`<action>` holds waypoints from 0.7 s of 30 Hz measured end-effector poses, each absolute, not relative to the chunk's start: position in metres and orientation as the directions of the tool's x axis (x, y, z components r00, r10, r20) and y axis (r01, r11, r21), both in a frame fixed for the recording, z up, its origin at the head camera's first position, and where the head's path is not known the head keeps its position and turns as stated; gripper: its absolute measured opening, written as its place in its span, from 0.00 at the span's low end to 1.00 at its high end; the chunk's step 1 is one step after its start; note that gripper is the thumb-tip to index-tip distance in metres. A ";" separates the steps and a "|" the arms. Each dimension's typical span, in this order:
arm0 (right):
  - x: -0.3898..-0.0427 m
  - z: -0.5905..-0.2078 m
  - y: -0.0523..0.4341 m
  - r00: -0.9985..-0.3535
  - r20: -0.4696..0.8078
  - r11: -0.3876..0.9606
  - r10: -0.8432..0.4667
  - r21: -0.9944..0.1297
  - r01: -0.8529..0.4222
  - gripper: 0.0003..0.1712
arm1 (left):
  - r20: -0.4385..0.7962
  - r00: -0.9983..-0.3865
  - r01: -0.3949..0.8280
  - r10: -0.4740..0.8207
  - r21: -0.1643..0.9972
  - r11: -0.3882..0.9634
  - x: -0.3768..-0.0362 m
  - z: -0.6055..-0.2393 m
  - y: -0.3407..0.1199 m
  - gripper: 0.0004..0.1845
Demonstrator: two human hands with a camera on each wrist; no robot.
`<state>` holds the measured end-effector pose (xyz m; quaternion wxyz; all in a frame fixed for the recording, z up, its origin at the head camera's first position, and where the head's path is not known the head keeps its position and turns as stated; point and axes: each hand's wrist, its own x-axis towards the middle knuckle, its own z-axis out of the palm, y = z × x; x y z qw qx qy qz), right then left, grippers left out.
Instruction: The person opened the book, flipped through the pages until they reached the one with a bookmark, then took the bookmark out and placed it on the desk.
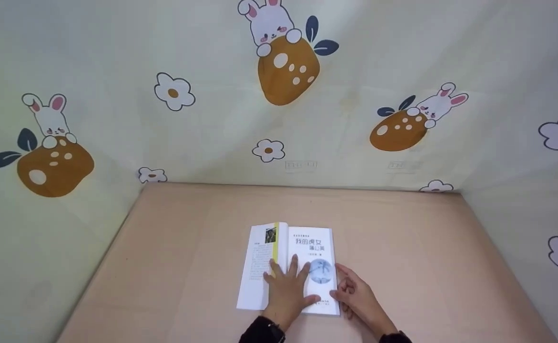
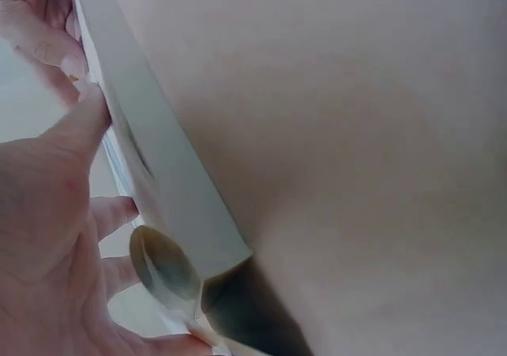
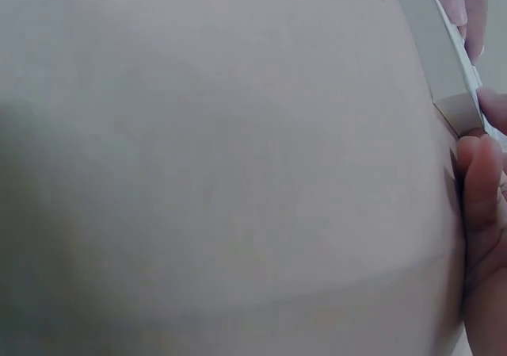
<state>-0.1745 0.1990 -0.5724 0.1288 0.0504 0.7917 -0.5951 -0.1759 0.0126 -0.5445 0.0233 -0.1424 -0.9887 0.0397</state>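
Note:
A paperback book (image 1: 311, 247) lies open on the table, its title page with a round blue picture facing up on the right. On the left side is a flap or cover with a small photo and a yellow strip. My left hand (image 1: 286, 290) presses flat across the middle of the book with its fingers spread. At the right edge of the book, my right hand (image 1: 360, 297) pinches the edge between thumb and curled fingers; how many pages it holds cannot be told. In the left wrist view, the book's thick page block (image 2: 162, 150) shows beside the left thumb.
The table (image 1: 188, 257) has a plain tan covering. Behind it and at both sides hangs a pale cloth wall (image 1: 212, 138) printed with rabbits, orange fruit and flowers. Dark sleeves (image 1: 262, 329) cover the wrists.

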 end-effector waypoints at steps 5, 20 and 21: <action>-0.172 -0.572 0.201 -0.962 -0.248 0.300 -0.113 -0.932 0.204 0.49 | 0.030 -0.953 0.292 0.301 -0.163 0.942 -0.175 -0.549 0.012 0.45; -0.167 -0.566 0.203 -0.953 -0.189 0.412 -0.239 -0.908 0.077 0.54 | 0.043 -0.946 0.305 0.320 -0.205 0.930 -0.178 -0.554 0.008 0.35; -0.167 -0.566 0.203 -0.954 -0.183 0.418 -0.236 -0.906 0.070 0.54 | 0.041 -0.946 0.307 0.321 -0.202 0.930 -0.178 -0.554 0.008 0.35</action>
